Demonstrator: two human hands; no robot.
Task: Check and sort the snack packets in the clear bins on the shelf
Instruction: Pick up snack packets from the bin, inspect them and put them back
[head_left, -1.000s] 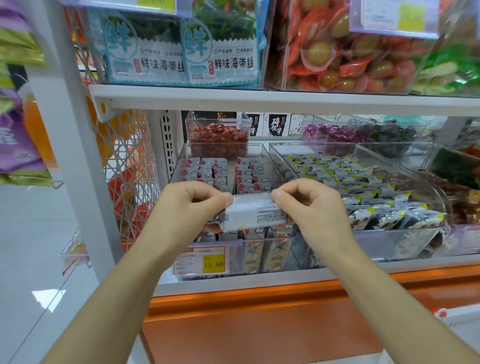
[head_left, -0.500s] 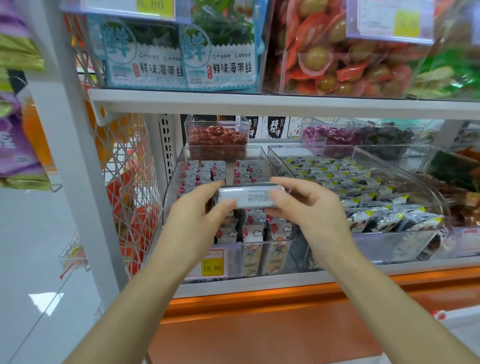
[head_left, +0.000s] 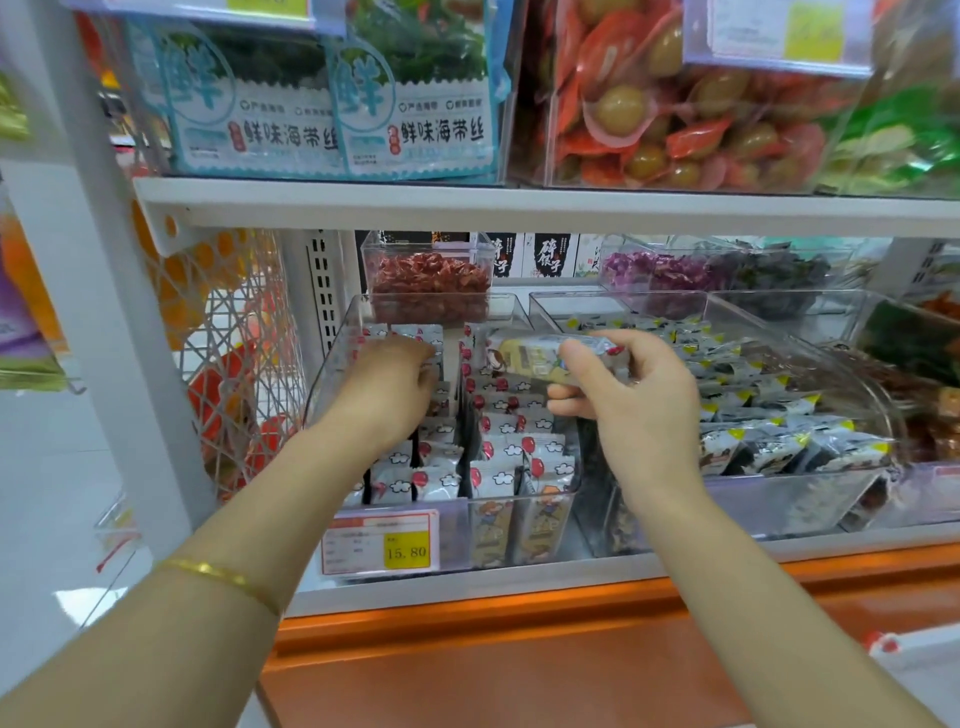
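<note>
Pinches the small silver-and-yellow foil snack packet (head_left: 545, 356) in the right hand (head_left: 639, 410) alone, twelve o'clock over the clear plastic bin (head_left: 327, 379), left hand (head_left: 384, 384) now off it, reaching at ten o'clock, grip impossible to tell, so likely checked.

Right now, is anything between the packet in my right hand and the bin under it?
Nothing visible. The packet is above the open bin; the left hand reaches into its left rows, off to one side.

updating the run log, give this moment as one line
right hand: holds snack packet | left hand: among packets in clear bin, grip unclear | phase: sorting
</note>
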